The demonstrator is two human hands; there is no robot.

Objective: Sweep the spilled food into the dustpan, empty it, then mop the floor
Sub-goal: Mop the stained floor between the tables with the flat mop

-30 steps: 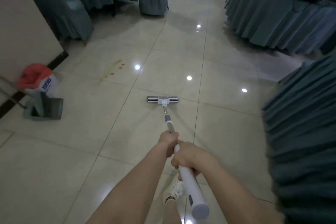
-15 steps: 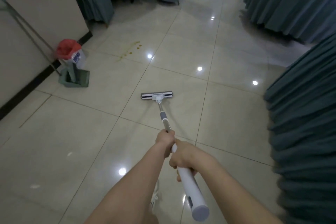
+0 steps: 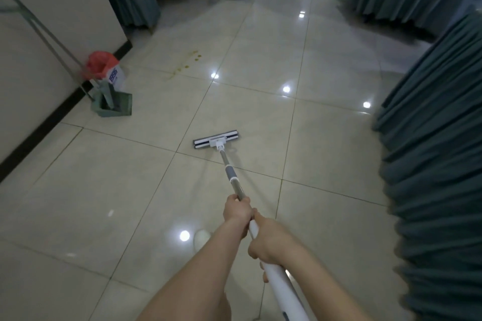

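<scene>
Head view: both hands, left (image 3: 238, 212) ahead of right (image 3: 271, 240), curl around the mop (image 3: 230, 176) pole, its head flat on floor (image 3: 104, 190) beyond the grip

The white mop (image 3: 231, 175) rests its flat striped head on the pale tiled floor (image 3: 104, 190), pole slanting back. Yellowish food spots (image 3: 191, 60) lie farther off. The green dustpan (image 3: 114, 105) sits by the wall.
</scene>
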